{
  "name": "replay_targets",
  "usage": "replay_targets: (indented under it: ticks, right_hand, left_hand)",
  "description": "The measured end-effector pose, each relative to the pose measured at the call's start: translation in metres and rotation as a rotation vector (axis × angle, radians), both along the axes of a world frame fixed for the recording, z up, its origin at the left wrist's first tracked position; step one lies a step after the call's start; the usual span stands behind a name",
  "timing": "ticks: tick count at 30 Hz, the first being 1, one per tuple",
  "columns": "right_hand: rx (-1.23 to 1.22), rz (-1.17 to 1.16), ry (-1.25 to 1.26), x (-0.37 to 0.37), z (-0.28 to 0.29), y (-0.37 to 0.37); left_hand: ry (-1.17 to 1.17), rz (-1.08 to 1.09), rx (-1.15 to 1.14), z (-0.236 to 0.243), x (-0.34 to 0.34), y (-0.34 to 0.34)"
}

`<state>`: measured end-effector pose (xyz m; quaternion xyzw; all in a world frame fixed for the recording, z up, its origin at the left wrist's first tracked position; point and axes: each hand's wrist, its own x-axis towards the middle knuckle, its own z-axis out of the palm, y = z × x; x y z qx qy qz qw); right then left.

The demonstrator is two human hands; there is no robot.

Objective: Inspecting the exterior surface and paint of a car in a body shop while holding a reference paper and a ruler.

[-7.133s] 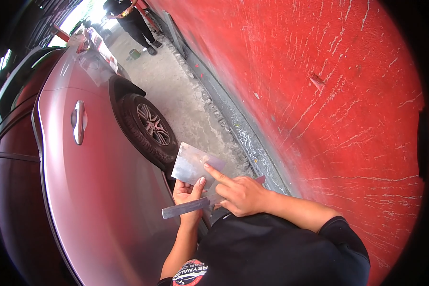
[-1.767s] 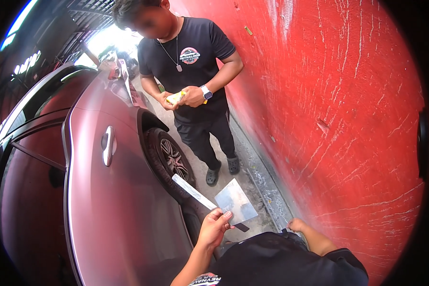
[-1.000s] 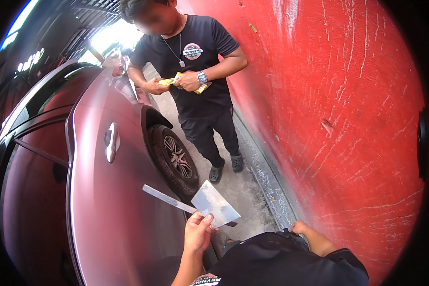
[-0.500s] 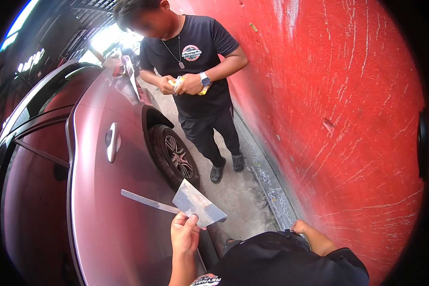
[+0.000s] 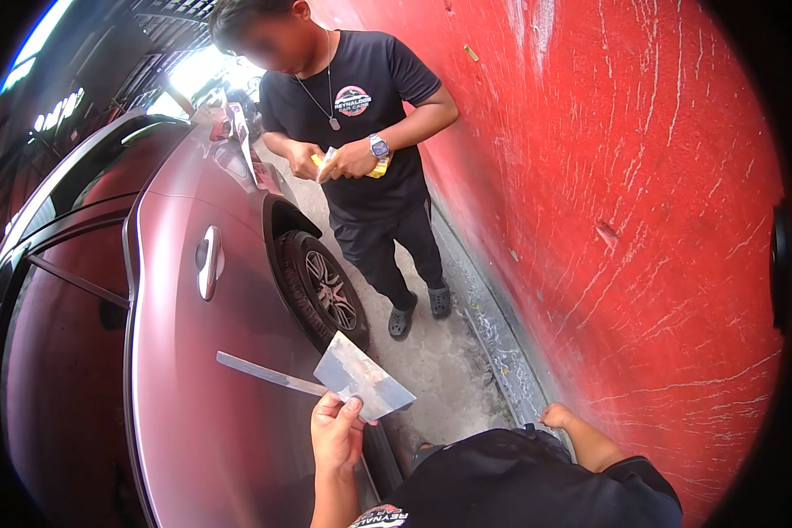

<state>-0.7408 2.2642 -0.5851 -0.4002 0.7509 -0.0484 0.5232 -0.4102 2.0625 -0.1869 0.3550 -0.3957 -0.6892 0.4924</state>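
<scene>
In front of my body, my left hand (image 5: 339, 437) pinches a flat rectangular putty spreader (image 5: 368, 374) between thumb and fingers. Whitish and brownish smears mark its metal face. The same hand grips a long, narrow metal spatula (image 5: 264, 370) whose strip sticks out leftward, in front of the car door (image 5: 229, 352). My right hand (image 5: 554, 415) is at my right side, by the hip; its fingers are mostly hidden. Across from me a person in a dark shirt (image 5: 361, 97) bends over a yellow and clear packet (image 5: 380, 167) held in both hands.
The dull pinkish-purple car fills the left, with its door handle (image 5: 209, 262) and wheel (image 5: 326, 286) facing the passage. A scratched red wall (image 5: 642, 220) rises on the right above a low concrete ledge (image 5: 488, 326). Papers (image 5: 240, 132) cover part of the car's front.
My left hand has shifted slightly left with the putty spreader and spatula. The other person's hands have moved a little on the packet. My right hand stays at my side.
</scene>
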Motion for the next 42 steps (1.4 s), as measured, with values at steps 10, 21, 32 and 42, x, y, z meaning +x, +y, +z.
replay_targets:
  ticks: [10, 21, 32, 42]
  right_hand:
    - [0.019, 0.013, 0.041, 0.001, 0.006, 0.006]
    - [0.057, 0.024, 0.035, 0.002, 0.002, 0.005]
    - [0.178, 0.172, 0.031, 0.019, 0.023, 0.002]
    - [0.178, 0.164, -0.039, 0.017, 0.016, 0.007]
  left_hand:
    - [-0.011, -0.002, 0.004, 0.0, -0.002, -0.001]
    - [-0.089, -0.032, 0.007, -0.008, -0.005, 0.003]
    - [-0.162, -0.053, 0.059, -0.022, -0.008, 0.009]
    - [-0.333, -0.162, 0.161, -0.075, -0.023, 0.019]
